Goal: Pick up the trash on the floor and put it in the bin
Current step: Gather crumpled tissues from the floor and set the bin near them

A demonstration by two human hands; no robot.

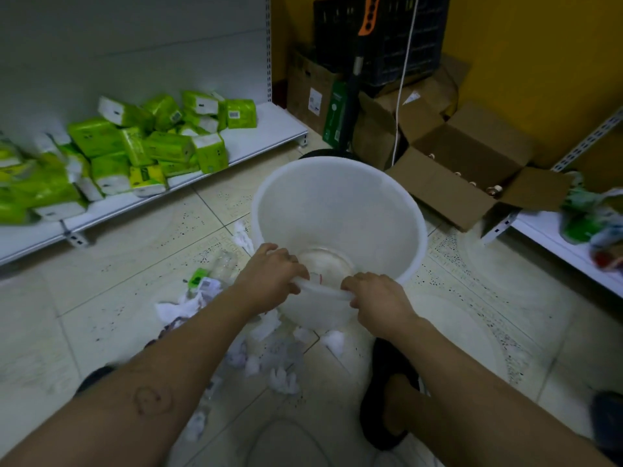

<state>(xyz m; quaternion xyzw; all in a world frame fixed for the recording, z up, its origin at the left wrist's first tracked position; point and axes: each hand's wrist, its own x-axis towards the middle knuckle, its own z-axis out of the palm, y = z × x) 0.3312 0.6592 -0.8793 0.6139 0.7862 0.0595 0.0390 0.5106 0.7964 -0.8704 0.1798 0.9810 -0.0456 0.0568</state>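
A white translucent plastic bin (340,197) stands on the tiled floor in the middle of the view, tipped toward me. My left hand (271,276) and my right hand (377,298) both grip its near rim, a short gap between them. Crumpled white paper trash (269,358) lies scattered on the floor under and in front of the bin. An empty clear plastic bottle (222,264) with a green label lies left of the bin. More white paper (242,235) sits against the bin's left side. The inside of the bin looks empty.
A low white shelf (263,136) on the left holds several green tissue packs (151,146). Open cardboard boxes (472,170) and a black crate (387,35) fill the back corner. Another white shelf (556,244) runs along the right. My foot in a black slipper (387,406) is below the bin.
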